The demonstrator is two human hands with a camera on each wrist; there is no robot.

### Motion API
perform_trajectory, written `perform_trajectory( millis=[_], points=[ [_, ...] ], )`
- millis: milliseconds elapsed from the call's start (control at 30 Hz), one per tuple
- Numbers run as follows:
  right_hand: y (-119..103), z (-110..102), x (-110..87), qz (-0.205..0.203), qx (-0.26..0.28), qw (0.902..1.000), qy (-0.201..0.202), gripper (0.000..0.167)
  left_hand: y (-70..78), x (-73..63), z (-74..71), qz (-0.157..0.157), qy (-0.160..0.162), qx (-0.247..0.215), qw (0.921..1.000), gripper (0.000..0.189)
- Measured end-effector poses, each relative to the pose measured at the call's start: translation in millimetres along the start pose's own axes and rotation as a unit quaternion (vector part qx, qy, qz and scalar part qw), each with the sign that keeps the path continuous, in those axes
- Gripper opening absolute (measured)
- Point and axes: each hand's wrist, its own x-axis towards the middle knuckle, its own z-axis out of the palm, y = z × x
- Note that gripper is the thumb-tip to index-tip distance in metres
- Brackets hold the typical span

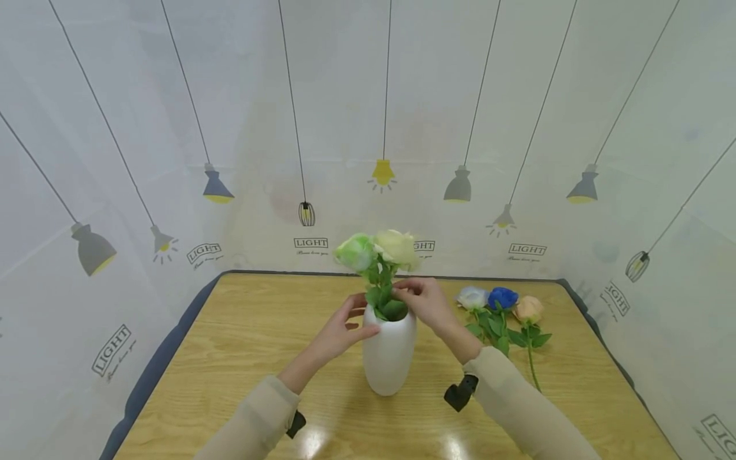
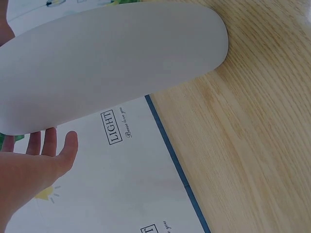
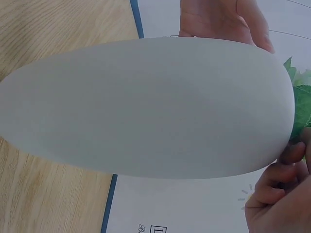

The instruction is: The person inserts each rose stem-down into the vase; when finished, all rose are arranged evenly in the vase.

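A white vase [image 1: 390, 359] stands upright on the wooden table, holding a green-tinged rose [image 1: 355, 253] and a cream rose [image 1: 398, 248] with leafy stems. My left hand [image 1: 340, 329] steadies the vase near its mouth, thumb at the front and fingers round the left side; the left wrist view shows those fingertips [image 2: 50, 138] right at the wall. At the right of the mouth, my right hand [image 1: 427, 303] pinches a rose stem among the leaves [image 1: 375, 296]. Seen from the right wrist, its curled fingers [image 3: 272, 189] sit by the rim beside a green leaf [image 3: 302, 104]. The stems' lower ends are hidden inside.
To the right on the table [image 1: 253, 338] lie a pale bluish-white rose [image 1: 473, 298], a blue rose [image 1: 503, 298] and a peach rose [image 1: 528, 309], their leafy stems toward me. White cloth walls [image 1: 345, 128] printed with hanging lamps enclose the table's back and sides.
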Motion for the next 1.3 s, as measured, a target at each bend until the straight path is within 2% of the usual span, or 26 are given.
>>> perform_trajectory(
  millis=[367,633,900,1100,1300],
  points=[
    [6.2,-0.1,-0.4,0.019,0.006,0.9998,0.007,0.018,-0.5,0.3,0.0,-0.002,0.0,0.001,1.0,0.061],
    [12.1,-3.6,-1.4,0.015,0.023,0.9995,0.013,0.02,0.7,-0.1,0.0,0.001,-0.002,0.0,1.0,0.061],
    [21.0,-21.2,-6.4,0.005,0.047,0.9985,0.028,0.029,-0.1,-0.1,0.4,0.007,0.001,0.004,1.0,0.059],
    [33.9,-37.3,-13.6,0.032,0.049,0.998,0.024,0.035,-0.5,0.0,0.3,0.009,0.004,0.002,1.0,0.06],
    [55.5,-48.6,-20.0,0.058,0.022,0.997,0.046,0.043,-1.2,0.5,0.3,0.011,0.006,-0.001,0.9999,0.06]
  ],
)
